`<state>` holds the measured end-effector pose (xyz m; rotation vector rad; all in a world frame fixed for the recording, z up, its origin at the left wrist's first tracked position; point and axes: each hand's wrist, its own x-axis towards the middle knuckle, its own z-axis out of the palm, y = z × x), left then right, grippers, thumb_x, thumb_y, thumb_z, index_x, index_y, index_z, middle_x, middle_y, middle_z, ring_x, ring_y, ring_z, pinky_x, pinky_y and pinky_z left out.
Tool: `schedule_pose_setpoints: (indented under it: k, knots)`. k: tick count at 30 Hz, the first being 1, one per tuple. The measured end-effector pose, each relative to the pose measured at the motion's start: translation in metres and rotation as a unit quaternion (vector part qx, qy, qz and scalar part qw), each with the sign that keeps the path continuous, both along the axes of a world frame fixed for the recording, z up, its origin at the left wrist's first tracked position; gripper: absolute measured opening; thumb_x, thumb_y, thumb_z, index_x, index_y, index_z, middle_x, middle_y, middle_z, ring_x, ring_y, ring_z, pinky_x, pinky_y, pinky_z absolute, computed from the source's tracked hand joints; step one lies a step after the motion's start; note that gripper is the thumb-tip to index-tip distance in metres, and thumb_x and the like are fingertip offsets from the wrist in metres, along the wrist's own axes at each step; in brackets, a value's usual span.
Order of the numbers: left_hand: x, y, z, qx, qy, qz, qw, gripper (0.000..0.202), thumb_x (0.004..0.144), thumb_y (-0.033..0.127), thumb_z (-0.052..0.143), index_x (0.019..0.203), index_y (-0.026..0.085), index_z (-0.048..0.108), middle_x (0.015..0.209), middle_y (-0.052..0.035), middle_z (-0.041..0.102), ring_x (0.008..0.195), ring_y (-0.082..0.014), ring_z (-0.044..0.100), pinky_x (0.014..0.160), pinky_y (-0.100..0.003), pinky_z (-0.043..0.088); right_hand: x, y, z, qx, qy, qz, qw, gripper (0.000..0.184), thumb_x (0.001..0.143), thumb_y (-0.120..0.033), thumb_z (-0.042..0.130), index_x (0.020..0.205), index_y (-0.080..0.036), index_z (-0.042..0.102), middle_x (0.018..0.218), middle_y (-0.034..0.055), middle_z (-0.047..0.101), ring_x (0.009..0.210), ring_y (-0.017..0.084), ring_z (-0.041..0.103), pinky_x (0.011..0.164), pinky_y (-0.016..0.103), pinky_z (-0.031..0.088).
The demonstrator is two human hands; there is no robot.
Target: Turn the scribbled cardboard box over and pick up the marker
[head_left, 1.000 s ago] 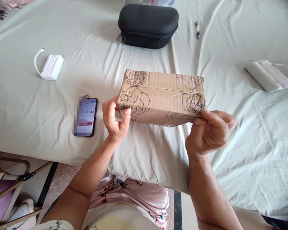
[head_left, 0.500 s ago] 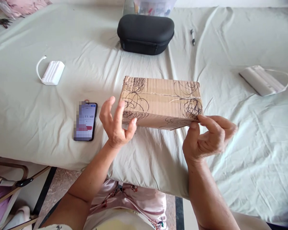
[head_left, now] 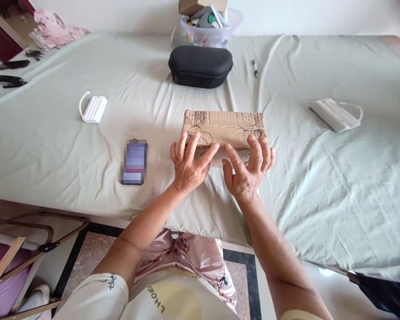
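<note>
A cardboard box (head_left: 225, 120) with black scribbles on its corners rests on the cloth-covered table in front of me. My left hand (head_left: 190, 166) is at the box's near left part, fingers spread over its front upper edge. At the near right part is my right hand (head_left: 248, 171), its fingers likewise apart and bent over that edge. Fingertips of both hands appear to touch the box, without wrapping round it. Part of the box's front side is hidden behind the hands.
A phone (head_left: 135, 162) lies left of the box. White power banks with cables flank it, one at left (head_left: 95, 109), one at right (head_left: 336, 114). Behind stand a black case (head_left: 200, 66), a pen (head_left: 255, 68) and a filled plastic tub (head_left: 205, 36). A folding chair frame (head_left: 46, 231) is at lower left.
My right hand has left the box's right corner, and its pinched fingers have spread along the front edge. My left hand has moved further onto the box. The view has tilted up.
</note>
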<state>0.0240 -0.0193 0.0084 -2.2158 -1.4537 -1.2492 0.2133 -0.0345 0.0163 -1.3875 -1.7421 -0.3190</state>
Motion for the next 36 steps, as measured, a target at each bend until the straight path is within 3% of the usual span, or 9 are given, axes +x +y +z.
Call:
schedule_pose_setpoints:
  k: [4,7,9,15,21,26,28,31,36]
  knots:
    - [-0.004,0.009,-0.005,0.036,0.0,0.001,0.999,0.043,0.105,0.028,0.057,0.147,0.035,0.066,0.166,-0.0112,0.054,0.171,-0.034,0.02,0.134,-0.07,0.02,0.025,0.015,-0.004,0.051,0.066,-0.03,0.996,0.033,0.102,-0.047,0.056,0.118,-0.028,0.078,0.142,0.0121,0.062,0.142,0.032,0.055,0.119,0.058,0.047]
    - [-0.012,0.016,-0.01,0.053,-0.01,-0.041,0.998,0.042,0.107,0.025,0.05,0.146,0.029,0.066,0.166,-0.0129,0.053,0.169,-0.031,0.026,0.134,-0.061,0.03,0.034,0.024,-0.008,0.08,0.17,-0.032,0.982,0.034,0.103,-0.047,0.053,0.115,-0.024,0.076,0.116,0.0103,0.066,0.107,0.023,0.068,0.095,0.045,0.06]
    - [-0.018,0.02,-0.013,0.053,-0.039,-0.073,0.995,0.042,0.108,0.028,0.047,0.146,0.024,0.065,0.167,-0.015,0.051,0.168,-0.0301,0.03,0.135,-0.057,0.031,0.034,0.027,-0.01,0.063,0.234,-0.016,0.97,0.035,0.101,-0.049,0.055,0.12,-0.024,0.071,0.103,0.0056,0.065,0.091,0.018,0.066,0.081,0.036,0.06]
    - [-0.025,0.023,-0.012,0.035,-0.102,-0.058,0.992,0.044,0.109,0.038,0.046,0.144,0.02,0.064,0.168,-0.0185,0.05,0.167,-0.0319,0.031,0.135,-0.06,0.029,0.021,0.024,-0.015,0.029,0.324,0.04,0.945,0.036,0.094,-0.051,0.066,0.115,-0.022,0.063,0.092,-0.0001,0.061,0.083,0.014,0.063,0.076,0.029,0.057]
    - [-0.028,0.02,-0.007,-0.008,-0.155,0.001,0.988,0.059,0.105,0.06,0.05,0.145,0.017,0.06,0.171,-0.0236,0.043,0.169,-0.0381,0.025,0.135,-0.065,0.017,0.014,0.005,-0.015,-0.032,0.235,0.117,0.964,0.045,0.091,-0.065,0.07,0.083,-0.024,0.056,0.073,-0.0024,0.059,0.064,0.013,0.058,0.061,0.028,0.053]
    - [-0.028,0.017,-0.008,0.032,-0.157,-0.019,0.987,0.068,0.105,0.065,0.047,0.159,0.023,0.047,0.178,-0.0198,0.029,0.168,-0.0373,0.027,0.134,-0.058,0.026,-0.001,-0.013,-0.006,-0.056,0.165,0.184,0.967,0.025,0.098,-0.045,0.068,0.087,-0.025,0.058,0.074,-0.0002,0.067,0.065,0.015,0.064,0.063,0.031,0.056]
    - [-0.024,0.013,-0.009,0.046,-0.149,-0.055,0.986,0.07,0.105,0.068,0.045,0.161,0.026,0.045,0.18,-0.0177,0.025,0.168,-0.0378,0.027,0.133,-0.057,0.03,-0.008,-0.017,-0.004,-0.092,0.139,0.226,0.96,0.011,0.1,-0.035,0.065,0.102,-0.024,0.065,0.083,0.0021,0.074,0.068,0.015,0.068,0.065,0.031,0.059]
    - [-0.016,0.007,-0.008,0.037,-0.144,-0.097,0.984,0.088,0.1,0.076,0.05,0.166,0.021,0.035,0.175,-0.0239,0.031,0.165,-0.0411,0.032,0.131,-0.058,0.036,-0.014,-0.018,-0.004,-0.126,0.096,0.267,0.951,0.02,0.102,-0.029,0.061,0.121,-0.024,0.067,0.095,0.0059,0.08,0.068,0.015,0.07,0.067,0.033,0.061]
    - [-0.011,0.001,-0.006,0.007,-0.148,-0.081,0.986,0.084,0.1,0.064,0.063,0.166,0.02,0.033,0.168,-0.027,0.04,0.159,-0.0402,0.043,0.125,-0.054,0.046,-0.004,-0.012,-0.004,-0.011,0.085,0.194,0.977,0.019,0.102,-0.023,0.058,0.118,-0.025,0.068,0.083,0.0023,0.073,0.067,0.016,0.066,0.064,0.031,0.059]
